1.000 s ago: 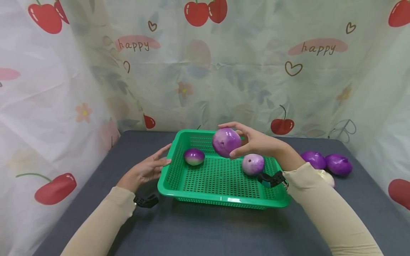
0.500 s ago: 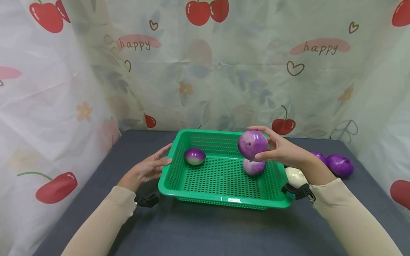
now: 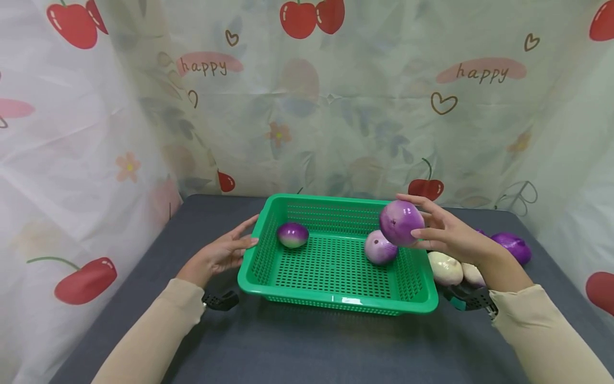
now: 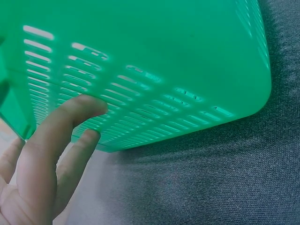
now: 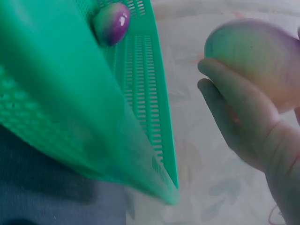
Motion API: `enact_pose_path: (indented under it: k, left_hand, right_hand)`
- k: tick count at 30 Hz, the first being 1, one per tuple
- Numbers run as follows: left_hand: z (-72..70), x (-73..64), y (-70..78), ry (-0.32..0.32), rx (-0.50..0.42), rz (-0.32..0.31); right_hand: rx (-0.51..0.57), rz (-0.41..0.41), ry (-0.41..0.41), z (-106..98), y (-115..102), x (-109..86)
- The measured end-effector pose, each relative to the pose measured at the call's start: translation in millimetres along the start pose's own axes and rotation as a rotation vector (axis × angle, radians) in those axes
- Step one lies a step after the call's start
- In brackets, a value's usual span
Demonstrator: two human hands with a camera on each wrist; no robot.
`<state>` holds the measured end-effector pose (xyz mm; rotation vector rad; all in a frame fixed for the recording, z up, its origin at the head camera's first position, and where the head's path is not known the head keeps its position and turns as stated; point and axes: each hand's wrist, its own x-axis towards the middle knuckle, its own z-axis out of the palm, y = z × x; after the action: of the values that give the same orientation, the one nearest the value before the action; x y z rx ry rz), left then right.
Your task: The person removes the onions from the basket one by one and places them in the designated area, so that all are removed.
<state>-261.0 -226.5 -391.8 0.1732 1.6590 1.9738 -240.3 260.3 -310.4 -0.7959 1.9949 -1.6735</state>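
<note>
My right hand (image 3: 451,237) holds a purple onion (image 3: 400,221) between thumb and fingers, above the right end of a green slotted basket (image 3: 336,305). In the right wrist view, this onion (image 5: 255,58) sits against the fingers, apart from the basket wall. My left hand (image 3: 218,253) touches the basket's left side, its thumb at the rim. Fingertips of the left hand (image 4: 47,154) rest against the slotted outer wall in the left wrist view. Inside the basket lie a purple-and-white onion (image 3: 293,235) at left and a paler purple onion (image 3: 381,248) at right.
Right of the basket, a cream-coloured round vegetable (image 3: 445,268) and another pale one (image 3: 473,274) sit on the dark table (image 3: 331,346). A deep purple onion (image 3: 513,247) lies farther right, partly behind my right wrist. A printed curtain (image 3: 331,133) encloses the back and sides.
My right hand has carried the purple onion rightward from over the basket's middle to its right end, slightly lower now. The left hand and basket have stayed in place.
</note>
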Motion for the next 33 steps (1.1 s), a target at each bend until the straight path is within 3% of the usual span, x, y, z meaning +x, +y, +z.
enact_pose_path:
  k: [5, 8, 18, 23, 33]
  left_hand:
    - [0.5, -0.4, -0.1, -0.006, 0.0, 0.002]
    - [0.6, -0.7, -0.1, -0.007, 0.0, 0.002]
    - [0.4, -1.3, 0.3, 0.003, 0.01, 0.0]
    - [0.6, -1.6, 0.0, 0.001, 0.011, 0.0]
    - [0.4, -0.8, -0.1, 0.002, 0.006, 0.003]
  right_hand:
    - [-0.13, 0.027, 0.081, -5, 0, -13.6]
    - [-0.146, 0.015, 0.102, -9, 2, -22.5]
    - [-0.009, -0.132, 0.15, -27, 10, -48.8]
    - [0.031, -0.138, 0.209, -36, 14, -59.7]
    - [0.088, -0.174, 0.245, -51, 27, -84.0]
